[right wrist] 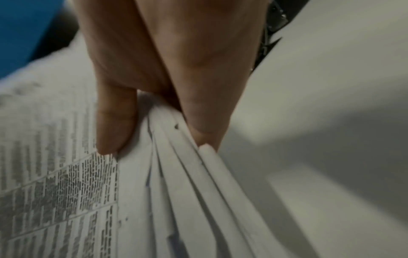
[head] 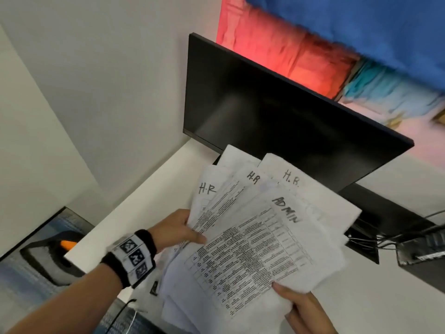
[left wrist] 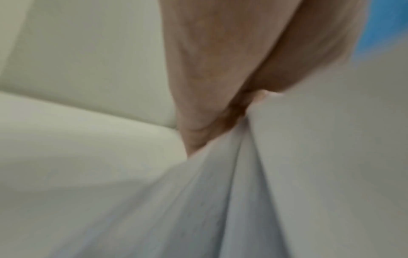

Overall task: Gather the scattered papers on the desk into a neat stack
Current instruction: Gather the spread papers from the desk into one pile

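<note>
A fanned bundle of printed papers (head: 252,237) is held up above the white desk (head: 134,206), in front of the monitor. Sheets are hand-marked "H.R" and "ADMIN". My left hand (head: 185,231) grips the bundle's left edge, thumb on top. My right hand (head: 303,307) pinches its lower right corner. In the right wrist view the thumb (right wrist: 114,122) lies on the printed top sheet and the fingers (right wrist: 198,104) sit under the splayed papers (right wrist: 187,192). The left wrist view shows my left hand (left wrist: 232,108) pinching the blurred sheets (left wrist: 220,200).
A black monitor (head: 277,116) stands just behind the papers. Black cables and a small box (head: 419,247) lie at the right by a dark slot in the desk. A white wall (head: 108,80) borders the desk on the left. Another sheet (head: 144,285) lies under my left wrist.
</note>
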Motion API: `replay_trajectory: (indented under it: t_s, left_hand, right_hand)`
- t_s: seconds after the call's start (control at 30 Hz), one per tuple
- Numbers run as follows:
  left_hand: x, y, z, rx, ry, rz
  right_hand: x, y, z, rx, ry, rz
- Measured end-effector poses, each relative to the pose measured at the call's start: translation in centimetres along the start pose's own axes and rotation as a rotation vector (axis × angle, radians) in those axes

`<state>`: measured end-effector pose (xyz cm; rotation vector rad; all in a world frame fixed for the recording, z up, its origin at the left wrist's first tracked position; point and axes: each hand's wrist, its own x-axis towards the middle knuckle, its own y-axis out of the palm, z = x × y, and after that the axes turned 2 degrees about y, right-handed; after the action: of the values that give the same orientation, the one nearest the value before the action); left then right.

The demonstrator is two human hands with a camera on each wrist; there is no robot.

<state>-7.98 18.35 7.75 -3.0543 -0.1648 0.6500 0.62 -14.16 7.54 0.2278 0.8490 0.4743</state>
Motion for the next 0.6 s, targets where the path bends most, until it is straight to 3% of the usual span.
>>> replay_trajectory:
  t_s: [0.1,0.17,0.27,0.37,0.4,0.5,0.6]
  left_hand:
    - [-0.8,0.4,-2.2,-0.095,0.05,0.005]
    - [-0.4,1.8,-4.1,-0.103,0.13,-0.028]
    - [-0.2,3.5,-7.7,-0.149,0.282,-0.215]
    - [-0.7,3.9,-11.3,-0.225,0.488,-0.331]
    - [-0.9,4.0,-12.3,-0.234,0.546,-0.348]
    - [-1.3,4.6,-13.9,-0.222,0.664,-0.417]
    - [-0.9,5.3,-14.1,-0.202,0.694,-0.458]
  right_hand:
    - [-0.4,2.0,1.0,-0.059,-0.082,0.059]
    - [-0.5,4.1,2.2,-0.129,-0.259,-0.044]
    - [-1.9,7.0,5.5,-0.347,-0.626,-0.252]
    - [-4.4,8.3,8.6,-0.396,-0.704,-0.395]
    - [-4.7,8.0,9.2,-0.411,-0.696,-0.407]
    - [-4.6,7.7,10.5,-0.447,-0.872,-0.323]
    - [-2.8,6.8,10.5,-0.419,-0.913,-0.247]
